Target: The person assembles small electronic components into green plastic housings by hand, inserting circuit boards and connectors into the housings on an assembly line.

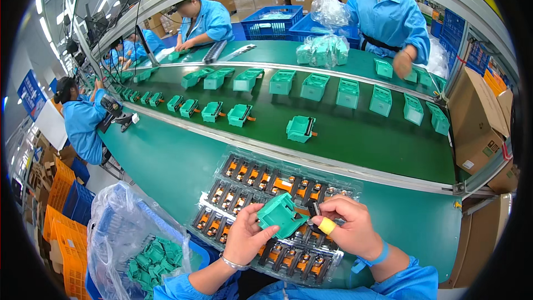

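Note:
A green plastic housing (279, 216) is gripped in my left hand (244, 240), its open side tilted toward the right. My right hand (351, 223), with yellow tape round a finger and a blue band at the wrist, pinches a small black part (314, 208) close beside the housing's right edge. Whether the two pieces touch, I cannot tell. Beneath both hands lies a clear plastic tray (351, 188) filled with rows of black-and-orange parts (229, 195). My hands cover some of its middle.
Green housings (348, 93) stand in rows on the dark green belt (366, 147) beyond a metal rail. At lower left, a clear bag (108, 222) in a blue crate holds more housings (156, 261). Cardboard boxes (480, 116) stand right. Co-workers (388, 16) work across the belt.

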A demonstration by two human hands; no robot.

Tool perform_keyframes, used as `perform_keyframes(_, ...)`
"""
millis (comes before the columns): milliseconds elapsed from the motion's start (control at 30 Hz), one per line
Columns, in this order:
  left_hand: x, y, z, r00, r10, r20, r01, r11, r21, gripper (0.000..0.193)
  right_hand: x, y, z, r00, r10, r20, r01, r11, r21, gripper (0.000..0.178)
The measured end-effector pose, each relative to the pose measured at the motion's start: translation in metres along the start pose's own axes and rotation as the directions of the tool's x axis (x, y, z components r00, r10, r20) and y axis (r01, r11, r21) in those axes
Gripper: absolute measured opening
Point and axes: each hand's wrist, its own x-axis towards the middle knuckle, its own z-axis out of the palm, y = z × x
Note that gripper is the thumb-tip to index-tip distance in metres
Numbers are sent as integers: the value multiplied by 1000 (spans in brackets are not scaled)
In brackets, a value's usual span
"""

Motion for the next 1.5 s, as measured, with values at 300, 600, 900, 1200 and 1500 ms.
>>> perform_keyframes(300,-7,-3,13,999,41,3,-42,993,106,54,-4,14,2,990,122,77,-107,979,-174,14)
perform_keyframes(600,-6,0,14,1000,20,17,-20,1000,-20,51,-3,42,4,936,302,182,-301,953,-34,17)
perform_keyframes(900,-12,-1,19,995,96,2,-96,995,-19,50,-4,44,6,903,354,244,-393,910,132,21)
perform_keyframes(1200,-19,2,25,994,105,-4,-105,992,-71,51,-5,27,-1,880,360,310,-371,928,-25,20)
perform_keyframes(1500,-11,11,11,903,416,109,-427,897,118,68,8,20,-34,665,-720,199,692,493,-527,22)
